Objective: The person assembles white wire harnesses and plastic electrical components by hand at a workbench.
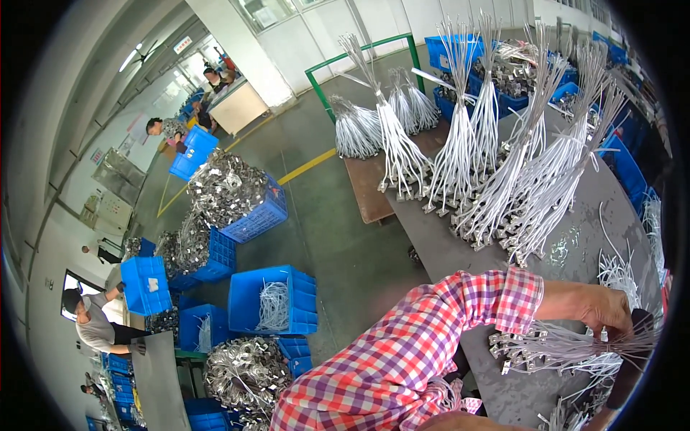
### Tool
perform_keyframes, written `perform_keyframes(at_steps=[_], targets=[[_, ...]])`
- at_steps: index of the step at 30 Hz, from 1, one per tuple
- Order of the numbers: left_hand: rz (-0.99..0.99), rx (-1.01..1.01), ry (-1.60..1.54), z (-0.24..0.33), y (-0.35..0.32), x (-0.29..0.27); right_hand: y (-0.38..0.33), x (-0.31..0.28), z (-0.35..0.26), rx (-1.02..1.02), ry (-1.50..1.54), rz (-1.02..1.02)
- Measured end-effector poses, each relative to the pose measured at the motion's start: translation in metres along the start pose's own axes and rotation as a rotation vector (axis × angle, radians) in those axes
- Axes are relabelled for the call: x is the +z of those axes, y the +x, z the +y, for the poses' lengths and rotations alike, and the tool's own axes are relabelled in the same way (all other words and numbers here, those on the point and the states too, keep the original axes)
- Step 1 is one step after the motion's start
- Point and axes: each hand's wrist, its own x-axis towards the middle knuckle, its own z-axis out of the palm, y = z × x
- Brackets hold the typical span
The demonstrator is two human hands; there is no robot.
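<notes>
My left arm, in a red, white and purple checked sleeve, reaches across to the right side of the table. My left hand (609, 314) is closed around a bundle of white cables (553, 346), which lies sideways with its metal end pieces toward the left. The thin free ends of the cables fan out past the hand to the right. Close to the bundle at the right rim is a long dark shape (627, 377), perhaps a glove or sleeve of my right arm; the right fingers do not show clearly. Loose white cables (619, 276) lie beyond my left hand.
Several tied cable bundles (496, 172) stand upright on the grey table (424, 237). More bundles (356, 129) stand on a brown board. Blue crates (302, 302) with metal parts and cables fill the floor at left. A person in a cap (97, 320) handles a blue crate there.
</notes>
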Motion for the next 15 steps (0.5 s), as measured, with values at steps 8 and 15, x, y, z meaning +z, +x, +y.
perform_keyframes(at_steps=[8, 15], targets=[[0.139, 0.156, -0.117, -0.012, 0.008, 0.006, -0.013, 0.008, -0.001, 0.060, 0.009, -0.018], [0.174, 0.212, -0.226, -0.017, 0.005, 0.005, -0.020, 0.001, -0.001, 0.082, 0.017, -0.010]])
